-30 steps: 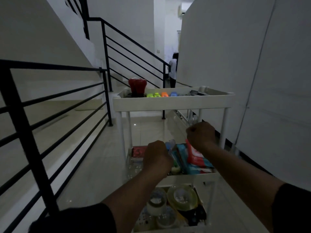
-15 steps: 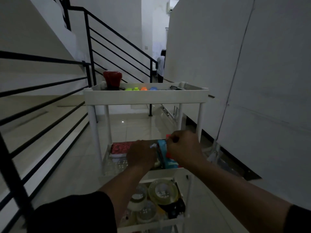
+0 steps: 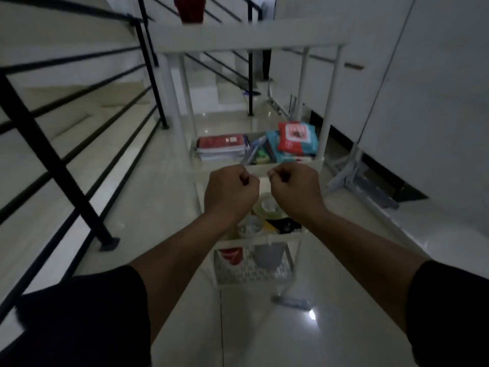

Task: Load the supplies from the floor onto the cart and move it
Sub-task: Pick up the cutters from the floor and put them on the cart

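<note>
A white three-tier cart (image 3: 248, 35) stands in front of me on the tiled floor. My left hand (image 3: 230, 193) and my right hand (image 3: 293, 190) are both closed on the near rim of its middle shelf, close together. That shelf holds a stack of red-covered books (image 3: 221, 147) and red and teal wipe packs (image 3: 296, 139). Below my hands, the lower shelf carries tape rolls (image 3: 267, 207) and small clear containers. A red pot (image 3: 189, 9) sits on the top shelf, partly cut off by the frame edge.
A black stair railing (image 3: 66, 168) runs along the left. A white wall panel (image 3: 423, 88) on a metal foot lines the right. Someone's legs (image 3: 266, 64) show far ahead past the stairs. A glossy tiled floor (image 3: 158, 207) lies between railing and panel.
The view has tilted down and closer to the cart. My hands have come together on the middle shelf's near rim, and the cart sits nearer the railing post than before.
</note>
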`<state>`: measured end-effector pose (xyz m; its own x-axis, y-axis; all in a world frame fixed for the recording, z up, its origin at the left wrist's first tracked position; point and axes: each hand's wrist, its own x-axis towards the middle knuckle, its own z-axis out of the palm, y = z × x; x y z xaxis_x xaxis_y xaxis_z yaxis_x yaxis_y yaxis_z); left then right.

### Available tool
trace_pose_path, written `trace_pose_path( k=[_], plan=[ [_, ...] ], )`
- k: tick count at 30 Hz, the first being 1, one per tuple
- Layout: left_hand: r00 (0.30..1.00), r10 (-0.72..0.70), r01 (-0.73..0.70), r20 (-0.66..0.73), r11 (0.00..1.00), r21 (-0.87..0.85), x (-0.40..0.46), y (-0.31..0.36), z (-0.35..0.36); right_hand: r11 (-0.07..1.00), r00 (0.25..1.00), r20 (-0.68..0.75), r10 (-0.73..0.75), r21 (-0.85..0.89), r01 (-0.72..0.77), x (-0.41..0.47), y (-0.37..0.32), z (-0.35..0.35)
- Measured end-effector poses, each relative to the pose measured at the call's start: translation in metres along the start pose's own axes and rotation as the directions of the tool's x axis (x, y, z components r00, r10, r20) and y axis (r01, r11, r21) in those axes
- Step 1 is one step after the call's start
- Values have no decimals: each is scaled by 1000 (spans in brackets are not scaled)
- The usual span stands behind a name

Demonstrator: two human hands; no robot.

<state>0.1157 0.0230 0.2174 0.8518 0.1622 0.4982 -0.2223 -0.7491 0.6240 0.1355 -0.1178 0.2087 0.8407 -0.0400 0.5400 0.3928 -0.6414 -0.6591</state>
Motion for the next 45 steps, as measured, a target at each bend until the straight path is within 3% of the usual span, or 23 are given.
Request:
trace_pose_path(
  k=[9,16,21,24,28,35,41,45],
  plan=[
    [963,-176,173,203,984,31,-98,-82,45,989,982,120,148,-45,-144,-108,81,43],
    [941,-77,4,330,976,217,-124,-130,82,944,924,214,316,-169,-283,-165,156,69],
    [883,-166,63,440,969,238,-150,-157,123,873,844,255,472,-269,-407,-208,207,90],
    [849,-219,114,480,964,238,-172,-173,153,860,831,257,494,-282,-425,-224,227,100],
    [810,-300,187,504,946,264,-197,-190,191,868,831,312,461,-352,-350,-238,256,115],
    [798,-266,172,541,960,219,-234,-218,237,790,760,492,424,-611,-45,-241,299,147],
    [776,-289,199,561,956,218,-243,-232,252,776,717,602,352,-616,136,-235,320,160],
    [778,-300,204,552,952,230,-240,-238,259,808,698,651,298,-562,178,-230,318,167]
  ],
)
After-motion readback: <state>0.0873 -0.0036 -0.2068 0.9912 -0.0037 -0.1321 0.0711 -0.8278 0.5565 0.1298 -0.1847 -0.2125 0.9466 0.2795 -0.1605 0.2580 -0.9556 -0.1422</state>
